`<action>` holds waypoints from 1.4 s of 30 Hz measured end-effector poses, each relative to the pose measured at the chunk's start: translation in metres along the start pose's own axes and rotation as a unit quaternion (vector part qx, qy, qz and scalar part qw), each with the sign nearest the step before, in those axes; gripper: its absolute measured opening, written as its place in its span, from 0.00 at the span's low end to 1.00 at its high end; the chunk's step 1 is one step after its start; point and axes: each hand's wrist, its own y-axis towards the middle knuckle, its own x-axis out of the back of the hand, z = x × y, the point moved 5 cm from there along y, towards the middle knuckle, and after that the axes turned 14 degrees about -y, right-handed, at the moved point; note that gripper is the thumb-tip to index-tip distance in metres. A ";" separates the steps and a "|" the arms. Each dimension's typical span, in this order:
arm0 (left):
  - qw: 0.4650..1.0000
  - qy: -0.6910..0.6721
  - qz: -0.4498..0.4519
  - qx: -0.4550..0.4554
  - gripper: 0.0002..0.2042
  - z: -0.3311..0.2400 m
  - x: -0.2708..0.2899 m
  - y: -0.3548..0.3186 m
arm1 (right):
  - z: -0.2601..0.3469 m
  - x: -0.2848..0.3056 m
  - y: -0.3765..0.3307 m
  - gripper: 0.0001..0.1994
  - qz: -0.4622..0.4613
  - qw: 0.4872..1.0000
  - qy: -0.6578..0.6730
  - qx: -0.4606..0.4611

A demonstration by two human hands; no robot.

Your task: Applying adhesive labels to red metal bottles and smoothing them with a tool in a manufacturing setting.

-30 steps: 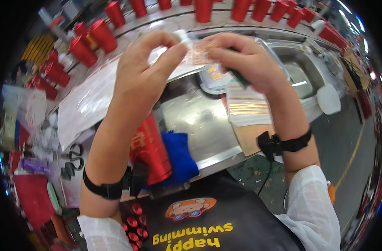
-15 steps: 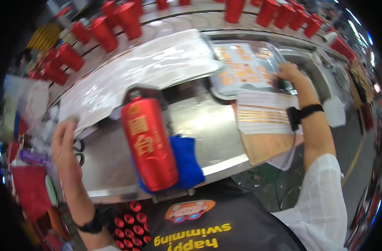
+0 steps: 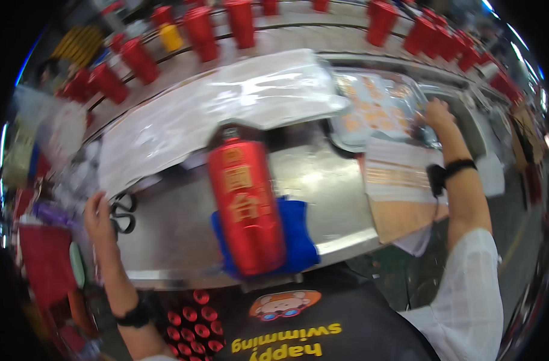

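Observation:
A red bottle [image 3: 245, 204] with gold characters and a dark cap lies on a blue cloth [image 3: 298, 234] on the steel bench [image 3: 166, 240], right in front of me. My left hand [image 3: 99, 216] is far out at the bench's left end, fingers apart, next to black scissors [image 3: 124, 213]; it seems to hold nothing. My right hand [image 3: 437, 114] reaches to the right onto a metal tray [image 3: 377, 108] of orange label sheets, fingers down on its right edge. Whether it grips a sheet is too blurred to tell.
A clear plastic sheet [image 3: 226, 102] covers the back of the bench. Rows of red bottles [image 3: 196, 27] stand along the far rail. Striped label sheets [image 3: 398, 174] on a brown board lie right of the bottle. A crate of red caps [image 3: 193, 325] sits below the bench.
Both hands were together holding a label sheet above the bottle. They have split: the left swung down to the scissors, the right out to the tray. The bottle now lies uncovered.

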 end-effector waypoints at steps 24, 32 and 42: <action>0.992 0.055 -0.046 0.105 0.10 0.054 0.026 0.022 | 0.330 0.475 -0.311 0.07 -0.341 0.620 0.127 0.695; 0.996 -0.005 -0.080 0.038 0.16 0.051 0.035 0.032 | 0.444 0.468 -0.391 0.12 -0.245 0.693 -0.042 0.677; 0.937 -0.220 -0.025 0.271 0.27 0.031 0.024 0.048 | 0.470 0.462 -0.376 0.14 -0.249 0.695 -0.085 0.670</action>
